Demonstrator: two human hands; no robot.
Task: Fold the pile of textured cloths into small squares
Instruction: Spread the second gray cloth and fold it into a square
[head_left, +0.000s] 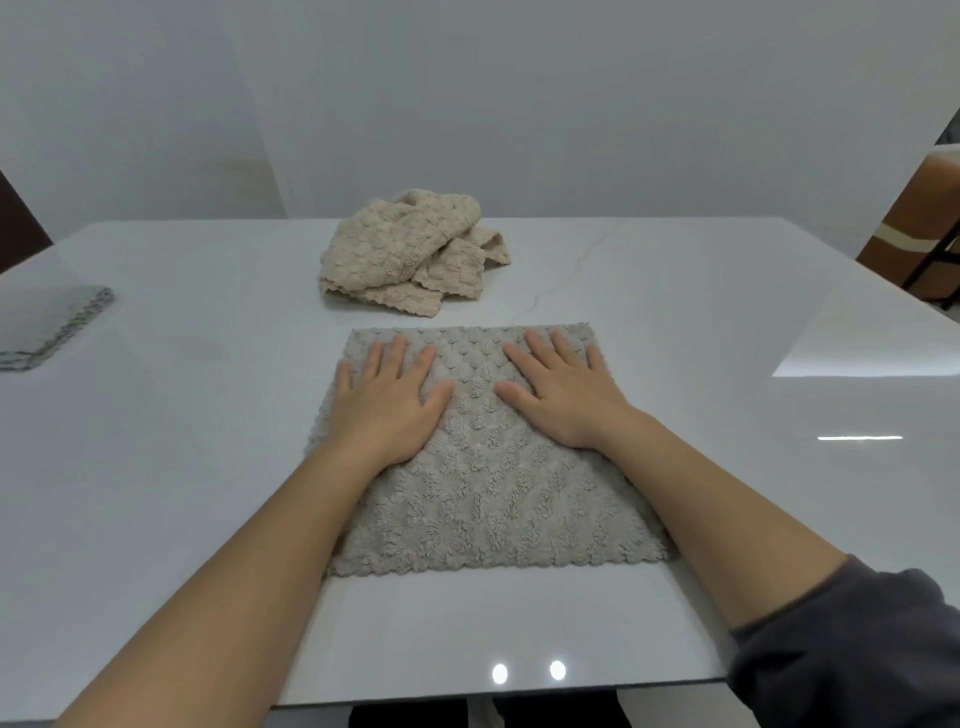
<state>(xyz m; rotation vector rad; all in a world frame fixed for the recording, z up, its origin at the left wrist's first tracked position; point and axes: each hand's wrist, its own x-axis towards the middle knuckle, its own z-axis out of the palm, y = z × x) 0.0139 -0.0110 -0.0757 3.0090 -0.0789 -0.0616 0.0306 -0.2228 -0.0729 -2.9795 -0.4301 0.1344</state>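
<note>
Both palms flat: left hand, right hand press grey cloth, grasping nothing. Risk: plush fabric slides on glossy table, fold skews.

A grey-beige cloth with scalloped bumps, a cream pile alike, on a glossy white table.
</note>
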